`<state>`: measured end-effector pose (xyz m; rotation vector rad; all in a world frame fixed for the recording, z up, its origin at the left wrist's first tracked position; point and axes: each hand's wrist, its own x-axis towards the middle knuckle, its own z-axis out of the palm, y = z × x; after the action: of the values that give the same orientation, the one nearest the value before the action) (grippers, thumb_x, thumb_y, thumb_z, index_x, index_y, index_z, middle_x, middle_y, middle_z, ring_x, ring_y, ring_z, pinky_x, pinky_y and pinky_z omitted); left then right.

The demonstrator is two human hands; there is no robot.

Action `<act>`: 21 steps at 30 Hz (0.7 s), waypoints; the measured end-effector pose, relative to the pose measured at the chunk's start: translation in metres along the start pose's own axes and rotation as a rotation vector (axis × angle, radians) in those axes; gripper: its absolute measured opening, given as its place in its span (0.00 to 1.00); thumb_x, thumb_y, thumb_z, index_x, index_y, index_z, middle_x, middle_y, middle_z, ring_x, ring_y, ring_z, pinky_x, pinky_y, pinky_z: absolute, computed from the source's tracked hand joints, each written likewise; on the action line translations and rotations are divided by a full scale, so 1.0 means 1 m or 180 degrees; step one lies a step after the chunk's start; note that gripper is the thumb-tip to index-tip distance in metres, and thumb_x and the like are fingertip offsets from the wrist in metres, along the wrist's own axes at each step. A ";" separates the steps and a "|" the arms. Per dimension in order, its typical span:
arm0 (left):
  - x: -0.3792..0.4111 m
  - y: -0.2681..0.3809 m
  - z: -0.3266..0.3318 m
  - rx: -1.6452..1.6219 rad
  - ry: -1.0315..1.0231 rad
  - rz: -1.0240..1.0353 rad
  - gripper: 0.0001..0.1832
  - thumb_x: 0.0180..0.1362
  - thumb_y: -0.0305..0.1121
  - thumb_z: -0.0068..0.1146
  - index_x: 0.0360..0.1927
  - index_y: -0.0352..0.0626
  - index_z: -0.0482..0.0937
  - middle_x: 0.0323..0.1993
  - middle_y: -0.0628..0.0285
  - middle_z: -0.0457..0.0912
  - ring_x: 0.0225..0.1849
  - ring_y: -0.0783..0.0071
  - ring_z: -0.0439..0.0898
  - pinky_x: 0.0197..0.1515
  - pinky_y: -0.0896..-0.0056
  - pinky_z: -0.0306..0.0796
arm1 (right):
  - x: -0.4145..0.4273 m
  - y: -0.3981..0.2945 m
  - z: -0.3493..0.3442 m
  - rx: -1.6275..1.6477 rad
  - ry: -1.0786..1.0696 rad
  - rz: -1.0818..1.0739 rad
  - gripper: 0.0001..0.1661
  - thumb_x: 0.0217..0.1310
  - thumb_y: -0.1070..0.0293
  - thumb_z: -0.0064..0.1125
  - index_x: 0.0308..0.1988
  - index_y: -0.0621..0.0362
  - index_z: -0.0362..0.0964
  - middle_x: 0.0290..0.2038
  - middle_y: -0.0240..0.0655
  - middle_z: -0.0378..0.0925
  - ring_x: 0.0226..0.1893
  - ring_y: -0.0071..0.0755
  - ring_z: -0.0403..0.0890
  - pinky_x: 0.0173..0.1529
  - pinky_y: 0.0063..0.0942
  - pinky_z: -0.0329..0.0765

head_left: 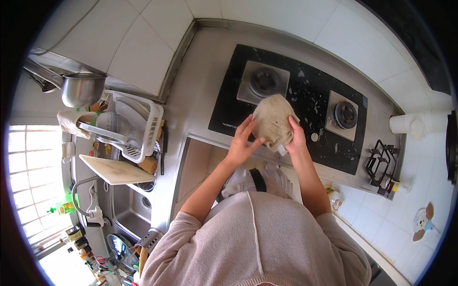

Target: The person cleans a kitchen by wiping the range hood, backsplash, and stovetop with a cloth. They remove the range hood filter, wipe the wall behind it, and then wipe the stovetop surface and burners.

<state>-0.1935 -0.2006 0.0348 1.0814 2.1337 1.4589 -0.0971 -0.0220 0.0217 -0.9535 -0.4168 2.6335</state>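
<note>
A folded beige cloth (273, 119) is held up over the front edge of a black glass gas hob (307, 107). My right hand (296, 139) grips its right side, thumb along the edge. A small white tag (282, 150) hangs from the lower end. At the cloth's left side is my left hand (242, 142), fingers spread along the edge and thumb tip over the fabric. White spots and smears mark the glass. The left burner (265, 81) and right burner (345, 114) have no pan supports on them.
Black pan supports (382, 164) lie at the counter's right end. On the left are a white dish rack (152, 132), a cutting board (116, 169), a knife (164, 150) and a steel sink (130, 207). A steel saucepan (84, 89) hangs above the rack.
</note>
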 end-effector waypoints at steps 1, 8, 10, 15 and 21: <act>0.001 0.003 -0.003 0.0251 -0.0057 0.0198 0.33 0.47 0.34 0.66 0.59 0.42 0.69 0.64 0.52 0.61 0.63 0.53 0.63 0.62 0.61 0.62 | 0.001 0.002 0.005 0.0044 0.0020 0.0036 0.22 0.66 0.61 0.48 0.55 0.60 0.63 0.53 0.41 0.72 0.54 0.42 0.73 0.57 0.43 0.71; 0.006 -0.003 -0.021 0.0900 0.0002 0.0618 0.35 0.35 0.26 0.69 0.54 0.44 0.74 0.60 0.51 0.67 0.58 0.51 0.68 0.57 0.61 0.67 | 0.003 0.008 0.036 0.0077 0.0127 0.0332 0.26 0.66 0.54 0.47 0.55 0.62 0.63 0.55 0.43 0.70 0.55 0.43 0.71 0.59 0.43 0.69; 0.002 -0.013 -0.021 0.0491 -0.0116 0.0489 0.30 0.40 0.24 0.66 0.53 0.43 0.75 0.58 0.50 0.69 0.56 0.54 0.71 0.56 0.64 0.67 | 0.004 0.009 0.038 0.0144 -0.0156 0.0444 0.30 0.64 0.50 0.50 0.55 0.63 0.63 0.55 0.42 0.70 0.56 0.42 0.70 0.60 0.41 0.69; -0.005 -0.044 -0.008 -0.1128 0.0135 -0.0492 0.16 0.58 0.32 0.56 0.50 0.42 0.75 0.46 0.60 0.79 0.45 0.71 0.77 0.48 0.74 0.70 | 0.003 0.008 0.046 -0.0429 0.0280 0.0683 0.33 0.60 0.49 0.56 0.56 0.60 0.63 0.53 0.41 0.71 0.54 0.40 0.72 0.58 0.41 0.70; 0.002 -0.048 -0.030 -0.2787 0.1292 -0.2060 0.15 0.64 0.46 0.48 0.46 0.48 0.74 0.41 0.70 0.78 0.41 0.79 0.77 0.47 0.69 0.71 | 0.010 0.005 0.018 -0.1620 0.0041 0.0872 0.29 0.53 0.75 0.61 0.56 0.59 0.63 0.49 0.38 0.74 0.49 0.35 0.76 0.53 0.35 0.76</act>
<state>-0.2337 -0.2271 0.0043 -0.2106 1.4883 2.0076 -0.1170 -0.0258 0.0269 -1.2508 -1.0580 2.8175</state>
